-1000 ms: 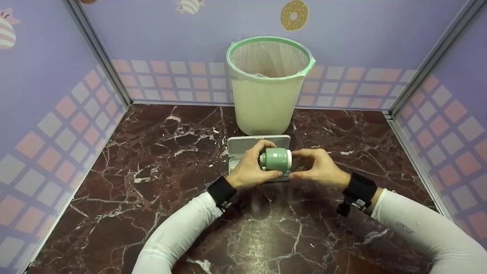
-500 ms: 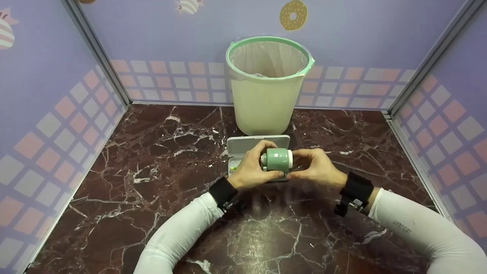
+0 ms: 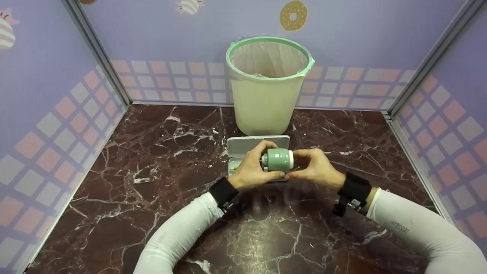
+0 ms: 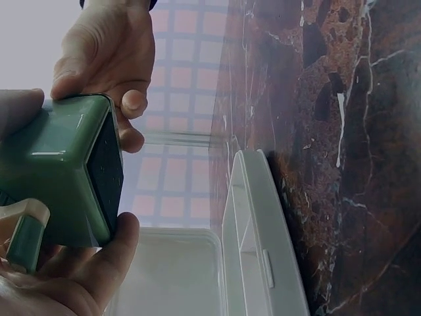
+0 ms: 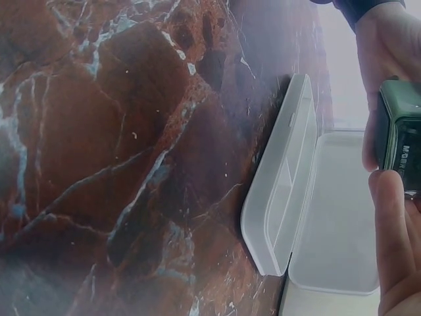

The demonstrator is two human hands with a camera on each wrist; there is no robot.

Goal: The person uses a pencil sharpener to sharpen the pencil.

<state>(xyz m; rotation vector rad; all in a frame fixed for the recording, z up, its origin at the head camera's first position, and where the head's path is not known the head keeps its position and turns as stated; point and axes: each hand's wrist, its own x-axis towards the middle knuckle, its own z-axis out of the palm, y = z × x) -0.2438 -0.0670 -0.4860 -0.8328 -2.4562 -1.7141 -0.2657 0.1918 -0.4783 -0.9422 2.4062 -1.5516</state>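
A green pencil sharpener with a white end is held up over an open pencil case. My left hand grips it from the left, thumb along its lower side. At the white end, my right hand holds it between thumb and fingers, the two thumb tips close together. The left wrist view shows a dark panel on the sharpener and a cream-and-green part jutting from it. Several right-hand fingertips are hidden behind the sharpener. A yellow-green item lies inside the case, mostly covered by my left hand.
Behind the case stands a tall pale bin with a green rim and a plastic liner. The dark red marble tabletop is enclosed by purple patterned panels at the back and both sides.
My right hand has shifted slightly left, its thumb drawing nearer the left thumb. The sharpener has turned and moved slightly right in my left hand. The case and bin stay put.
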